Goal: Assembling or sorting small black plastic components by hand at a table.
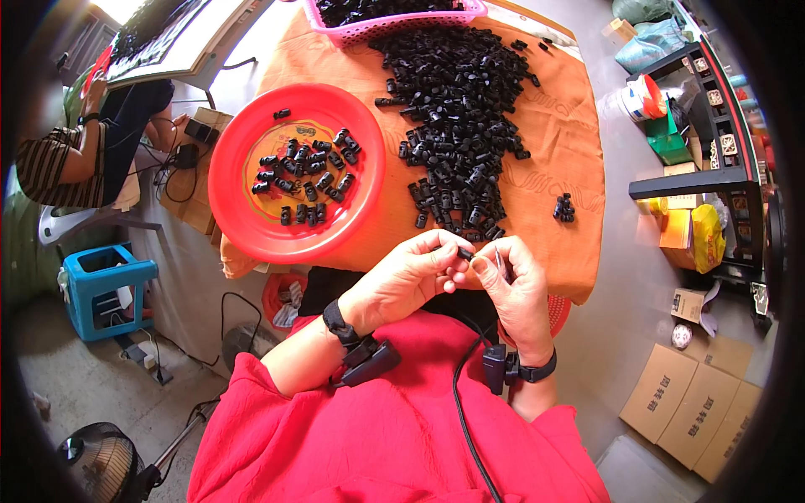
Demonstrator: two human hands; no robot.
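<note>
My left hand pinches a small black cylindrical plastic piece, which looks like a cord lock, at the table's near edge. Close against it, my right hand is closed around a thin silvery pointed tool; its exact kind is hard to make out. Just beyond my fingers spreads a large heap of the same black cord locks. To the left, a round red plastic tray holds several cord locks, lying loosely toward its middle. A small cluster of cord locks lies apart on the right.
An orange cloth covers the table, with a pink basket of black pieces at its far side. Another person sits at the far left, near a blue stool. A fan and cardboard boxes stand on the floor.
</note>
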